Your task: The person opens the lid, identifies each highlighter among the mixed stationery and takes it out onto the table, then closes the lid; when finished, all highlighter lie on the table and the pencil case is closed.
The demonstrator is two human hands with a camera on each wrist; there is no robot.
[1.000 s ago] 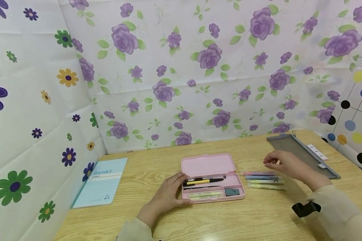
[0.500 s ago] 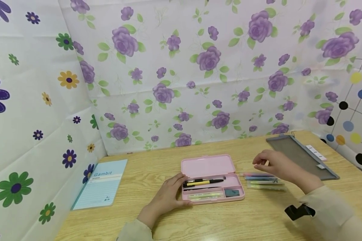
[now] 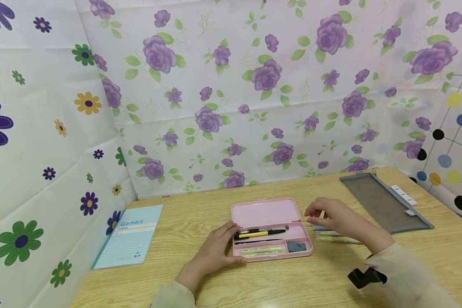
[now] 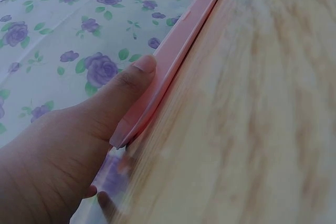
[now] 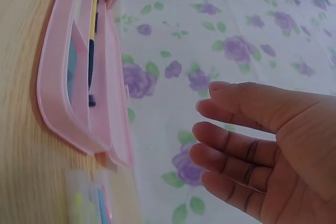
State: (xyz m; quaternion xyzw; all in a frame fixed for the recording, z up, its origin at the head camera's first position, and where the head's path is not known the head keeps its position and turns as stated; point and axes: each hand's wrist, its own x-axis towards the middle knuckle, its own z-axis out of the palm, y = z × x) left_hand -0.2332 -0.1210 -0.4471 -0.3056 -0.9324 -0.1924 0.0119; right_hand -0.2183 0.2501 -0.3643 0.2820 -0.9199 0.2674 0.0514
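Fingers (image 5: 226,161) of the right hand (image 3: 333,217) have moved nearer the pink case (image 3: 265,213), half-spread, empty; the left hand (image 3: 214,244) grips it.

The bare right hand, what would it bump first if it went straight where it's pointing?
The right hand would probably meet the open pink rectangular pencil case; depth is unclear, so it might pass above.

free room above pink case (image 3: 297,233)
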